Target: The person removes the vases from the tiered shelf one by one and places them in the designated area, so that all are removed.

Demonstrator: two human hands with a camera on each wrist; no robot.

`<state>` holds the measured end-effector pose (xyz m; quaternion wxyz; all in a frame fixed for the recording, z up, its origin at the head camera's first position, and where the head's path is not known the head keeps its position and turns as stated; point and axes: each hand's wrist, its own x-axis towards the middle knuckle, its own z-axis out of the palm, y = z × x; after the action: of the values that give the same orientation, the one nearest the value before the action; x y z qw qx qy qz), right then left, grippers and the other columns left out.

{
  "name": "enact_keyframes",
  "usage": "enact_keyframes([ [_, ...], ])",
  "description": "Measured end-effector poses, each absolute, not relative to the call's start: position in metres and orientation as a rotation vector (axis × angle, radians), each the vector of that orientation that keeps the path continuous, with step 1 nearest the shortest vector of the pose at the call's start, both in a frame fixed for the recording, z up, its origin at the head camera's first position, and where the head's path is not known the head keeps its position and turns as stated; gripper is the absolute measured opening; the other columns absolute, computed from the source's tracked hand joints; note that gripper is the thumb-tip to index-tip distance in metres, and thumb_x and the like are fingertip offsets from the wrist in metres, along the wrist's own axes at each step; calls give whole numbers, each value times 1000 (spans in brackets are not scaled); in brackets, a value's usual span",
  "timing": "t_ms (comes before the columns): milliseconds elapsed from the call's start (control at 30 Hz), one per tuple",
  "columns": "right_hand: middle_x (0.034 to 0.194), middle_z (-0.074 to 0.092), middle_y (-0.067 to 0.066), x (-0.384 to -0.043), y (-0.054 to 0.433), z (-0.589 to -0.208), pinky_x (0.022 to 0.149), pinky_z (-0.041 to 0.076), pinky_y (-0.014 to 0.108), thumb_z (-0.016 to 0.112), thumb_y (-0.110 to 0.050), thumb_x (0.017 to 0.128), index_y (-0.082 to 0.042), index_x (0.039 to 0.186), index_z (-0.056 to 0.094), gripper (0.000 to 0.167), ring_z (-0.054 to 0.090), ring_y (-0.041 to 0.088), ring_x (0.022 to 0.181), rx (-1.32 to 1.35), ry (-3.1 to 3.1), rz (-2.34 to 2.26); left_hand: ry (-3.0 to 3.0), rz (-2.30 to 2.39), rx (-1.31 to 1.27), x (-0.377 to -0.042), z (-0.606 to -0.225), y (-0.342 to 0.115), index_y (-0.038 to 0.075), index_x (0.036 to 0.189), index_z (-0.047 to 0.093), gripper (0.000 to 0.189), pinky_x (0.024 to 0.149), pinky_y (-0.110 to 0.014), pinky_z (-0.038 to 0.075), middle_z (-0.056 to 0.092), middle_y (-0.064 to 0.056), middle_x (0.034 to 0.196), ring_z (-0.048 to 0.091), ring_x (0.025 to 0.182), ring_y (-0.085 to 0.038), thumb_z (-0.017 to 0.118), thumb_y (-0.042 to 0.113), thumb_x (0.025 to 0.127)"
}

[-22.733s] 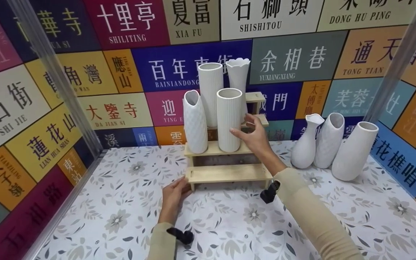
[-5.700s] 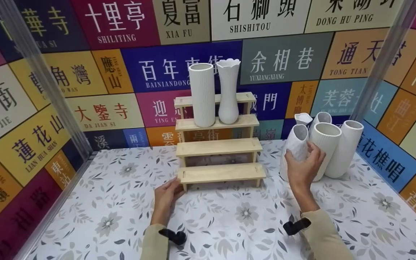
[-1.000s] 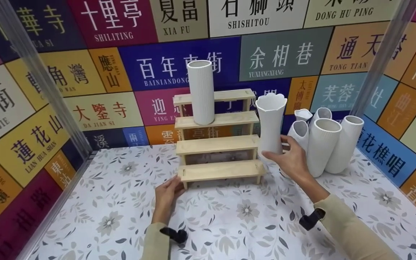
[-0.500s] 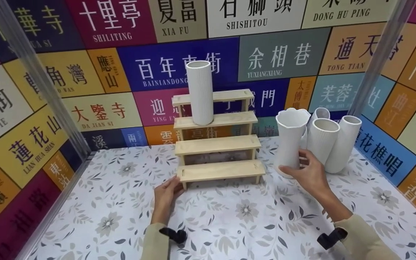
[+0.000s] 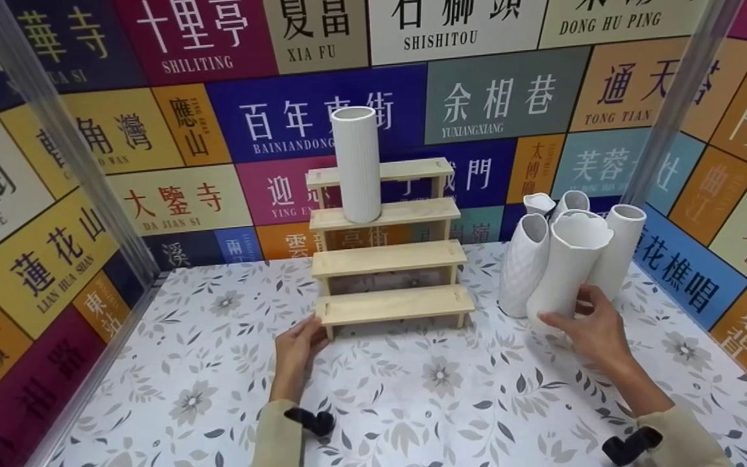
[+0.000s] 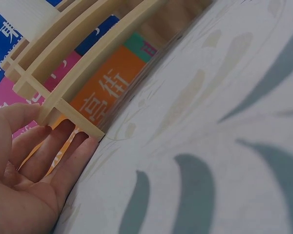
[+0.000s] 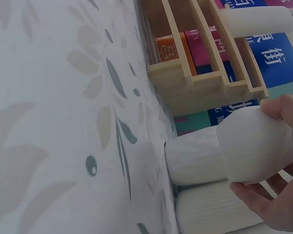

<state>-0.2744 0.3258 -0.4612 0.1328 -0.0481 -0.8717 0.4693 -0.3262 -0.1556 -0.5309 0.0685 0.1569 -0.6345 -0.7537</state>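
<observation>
My right hand [image 5: 597,331] grips a white scalloped-rim vase [image 5: 571,259] near its base, in front of the vases at the right. In the right wrist view, the base of this vase [image 7: 254,146] is raised off the table. My left hand [image 5: 297,350] holds the front left corner of a four-step wooden stand [image 5: 393,305]; in the left wrist view its fingers and thumb are at the end of the lowest step and its leg [image 6: 80,119]. A white ribbed cylindrical vase [image 5: 357,168] stands upright on the stand's second step from the top.
Around the held vase stand a diamond-textured vase [image 5: 522,266], a narrow-necked one [image 5: 537,202] and a smooth tapered one [image 5: 626,246]; others are partly hidden behind it. A floral cloth [image 5: 412,402] covers the table. Sign-patterned walls [image 5: 509,97] enclose the back and sides.
Since the earliest frame, the diamond-textured and shorter ribbed vases left the stand for the right group. The scalloped vase has since moved from the stand rightward to them. My left hand stays put.
</observation>
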Motion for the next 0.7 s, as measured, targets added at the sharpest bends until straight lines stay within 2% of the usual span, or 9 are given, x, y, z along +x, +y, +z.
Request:
enact_keyframes([
  [100, 142, 48, 24, -273, 337, -467, 97, 49, 44, 79, -49, 83, -3, 144, 38, 87, 51, 41, 127, -194, -2559, 1323, -1894, -2288, 486, -326, -530, -155, 1, 135, 59, 46, 88, -29, 63, 69, -23, 123, 73, 104, -25, 68, 24, 97],
  [200, 141, 49, 22, -271, 348, -472, 89, 47, 31, 79, -50, 83, -3, 144, 38, 87, 53, 38, 124, -247, -2574, 1309, -1890, -2300, 501, -327, -531, -154, 3, 136, 59, 45, 88, -29, 63, 69, -23, 125, 72, 105, -24, 68, 24, 97],
  [267, 142, 49, 22, -272, 354, -475, 87, 47, 28, 79, -51, 82, -3, 144, 37, 89, 53, 37, 124, -273, -2587, 1313, -1883, -2310, 505, -327, -531, -154, 3, 136, 59, 45, 89, -29, 63, 68, -23, 126, 72, 106, -25, 67, 24, 97],
  [400, 144, 47, 25, -275, 366, -480, 92, 49, 35, 78, -54, 82, -1, 146, 35, 94, 50, 41, 128, -329, -2608, 1332, -1871, -2326, 506, -328, -531, -155, 3, 137, 58, 46, 90, -30, 62, 67, -23, 127, 72, 107, -25, 67, 24, 97],
  [700, 147, 39, 30, -278, 387, -487, 100, 45, 51, 74, -57, 84, 4, 148, 28, 100, 42, 42, 131, -429, -2628, 1379, -1899, -2269, 444, -327, -533, -156, 0, 136, 59, 47, 87, -30, 63, 70, -24, 121, 73, 104, -28, 68, 24, 96],
])
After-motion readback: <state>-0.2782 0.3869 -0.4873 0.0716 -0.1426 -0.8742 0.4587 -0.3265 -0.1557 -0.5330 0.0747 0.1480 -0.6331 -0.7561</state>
